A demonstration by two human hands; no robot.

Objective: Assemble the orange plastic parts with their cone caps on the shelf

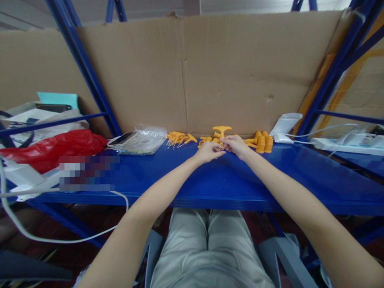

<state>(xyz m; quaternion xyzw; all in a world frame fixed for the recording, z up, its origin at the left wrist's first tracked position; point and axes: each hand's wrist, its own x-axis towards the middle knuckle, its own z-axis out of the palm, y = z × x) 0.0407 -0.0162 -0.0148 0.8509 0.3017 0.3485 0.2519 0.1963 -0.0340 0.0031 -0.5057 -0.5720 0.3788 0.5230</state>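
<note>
Both my hands meet over the back of the blue table. In my right hand (236, 145) the fingers are pinched around the stem of a yellow T-handled corkscrew (222, 129), its crossbar pointing up. My left hand (209, 152) is curled close by, fingertips just below the stem; whatever they pinch is too small to make out. Yellow pieces (204, 140) lie behind my left hand, partly covered by it. Left of them rests a pile of yellow corkscrews (178, 138) with metal spirals. Several yellow sleeve-like parts (264, 142) stand grouped right of my right hand.
A clear plastic bag (144, 142) and a phone-like dark object (122, 138) lie left on the blue table (234, 182). A red bag (57, 150) and white cables sit farther left. Cardboard (225, 76) walls the back. A white power strip (348, 146) is at right.
</note>
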